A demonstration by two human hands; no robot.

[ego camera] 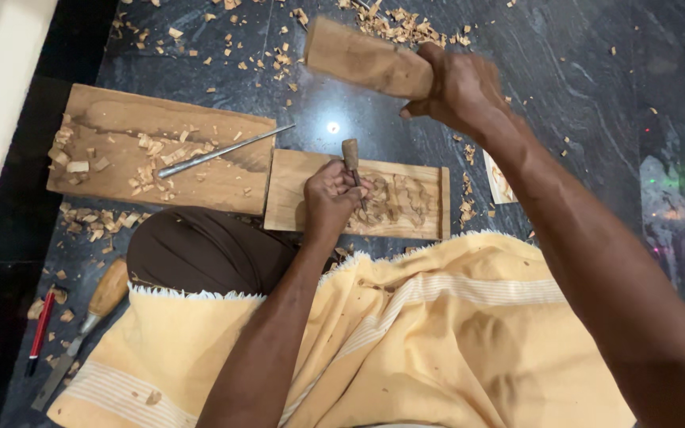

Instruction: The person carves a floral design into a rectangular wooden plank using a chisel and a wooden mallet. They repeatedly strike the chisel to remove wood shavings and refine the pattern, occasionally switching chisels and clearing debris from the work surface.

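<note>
- On dark stone floor (596, 95), sitting with yellow cloth (438, 349) draped over lap; lower edge of cloth cut off by frame.
- Gripping chisel (351, 162) in left hand (328, 198), fingers clenched around shaft just below wooden handle; blade tip hidden behind hand, contact point with carving not discernible.
- Resting against carved wooden panel (406, 202), lying flat just beyond the knees; relief pattern hard to make out.
- Holding wooden mallet (368, 59) raised above chisel in right hand (457, 87), fingers wrapped tight; mallet handle concealed inside fist, head slightly blurred.
- Lying left of panel: larger plank (223, 182) carrying a metal rod (223, 150) and shavings.
- Showing at lower left: a wooden-handled tool (97, 309) and a red pencil (40, 329), partly covered by cloth edge.
</note>
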